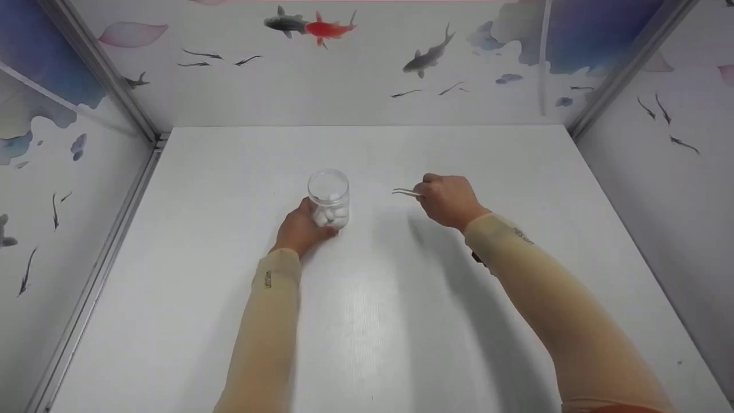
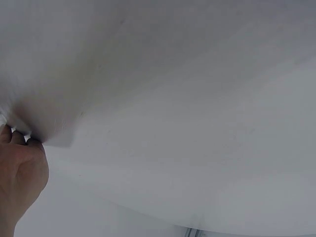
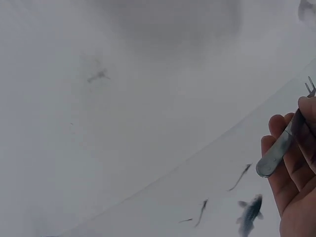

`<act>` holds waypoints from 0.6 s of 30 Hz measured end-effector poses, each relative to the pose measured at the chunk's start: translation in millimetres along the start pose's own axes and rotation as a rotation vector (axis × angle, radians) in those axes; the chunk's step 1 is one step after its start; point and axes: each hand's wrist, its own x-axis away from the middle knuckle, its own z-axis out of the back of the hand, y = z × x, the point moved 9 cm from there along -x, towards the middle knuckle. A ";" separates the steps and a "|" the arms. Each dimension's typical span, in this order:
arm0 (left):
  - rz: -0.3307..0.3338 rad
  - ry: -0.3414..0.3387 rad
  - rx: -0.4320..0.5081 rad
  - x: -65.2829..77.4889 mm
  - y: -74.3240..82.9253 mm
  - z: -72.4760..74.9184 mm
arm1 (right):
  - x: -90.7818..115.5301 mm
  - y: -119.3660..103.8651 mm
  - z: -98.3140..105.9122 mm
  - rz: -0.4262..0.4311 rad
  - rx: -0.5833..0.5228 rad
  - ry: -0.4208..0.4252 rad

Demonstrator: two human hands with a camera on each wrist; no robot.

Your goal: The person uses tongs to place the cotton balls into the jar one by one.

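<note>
A clear, lidless jar point(image 1: 328, 198) stands on the white table with several white, rounded pieces point(image 1: 331, 215), like cotton balls, in its lower part. My left hand point(image 1: 302, 229) grips the jar low on its left and near side. At the left edge of the left wrist view, that hand point(image 2: 22, 170) shows curled fingers, the jar mostly out of frame. To the right of the jar, my right hand point(image 1: 450, 198) holds metal tweezers point(image 1: 406, 191) above the table, their two slim tips apart and pointing left. In the right wrist view, the tweezers' rounded end point(image 3: 269, 165) sticks out across the fingers.
The white table point(image 1: 355, 321) reaches back to an upright panel point(image 1: 367, 86) printed with fish. Similar printed panels close in the left point(image 1: 114, 172) and right point(image 1: 648, 189) sides. Shadows of both arms fall across the tabletop.
</note>
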 end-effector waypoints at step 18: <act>-0.002 0.003 0.014 0.4 0.2 1.6 | 21.7 3.6 -41.6 -0.180 -0.046 -0.051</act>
